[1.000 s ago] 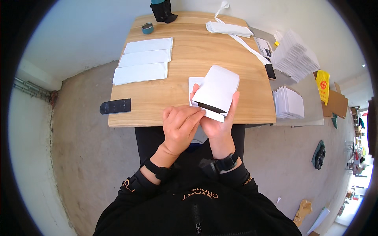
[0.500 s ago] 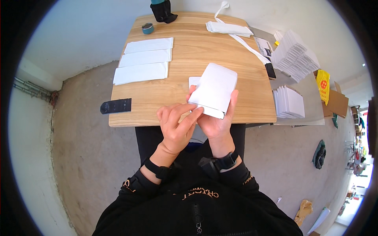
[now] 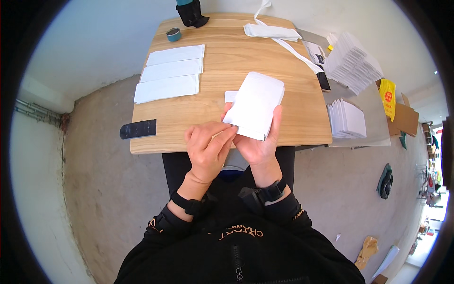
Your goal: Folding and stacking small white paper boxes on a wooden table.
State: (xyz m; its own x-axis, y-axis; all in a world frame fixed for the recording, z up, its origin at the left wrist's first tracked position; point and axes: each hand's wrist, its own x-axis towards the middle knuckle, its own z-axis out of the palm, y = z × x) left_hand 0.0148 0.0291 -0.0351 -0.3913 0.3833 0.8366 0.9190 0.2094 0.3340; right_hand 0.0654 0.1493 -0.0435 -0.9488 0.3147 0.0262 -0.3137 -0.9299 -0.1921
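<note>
A white paper envelope (image 3: 257,102) lies tilted across my right hand (image 3: 257,149), just above the near part of the wooden table (image 3: 231,52). My right hand is closed around it from below, the thumb along its right edge and fingertips showing at its left edge. At its near end runs a narrow folded strip (image 3: 251,133). My left hand (image 3: 206,146) is closed, thumb and forefinger pinching the near left corner of the envelope. Behind the envelope, a white flat piece (image 3: 230,96) peeks out on the table, mostly hidden.
Three white folded paper stacks (image 3: 168,87) lie at the table's left, with a dark strip (image 3: 138,128) overhanging the edge. Farther back are a small round tin (image 3: 173,34) and more white papers (image 3: 272,31) with a band. A side table holds white stacks (image 3: 347,120) and a phone (image 3: 323,81).
The strip at the envelope's near end has gone flatter against it. My left fingers, spread along that strip before, have drawn together at the left corner.
</note>
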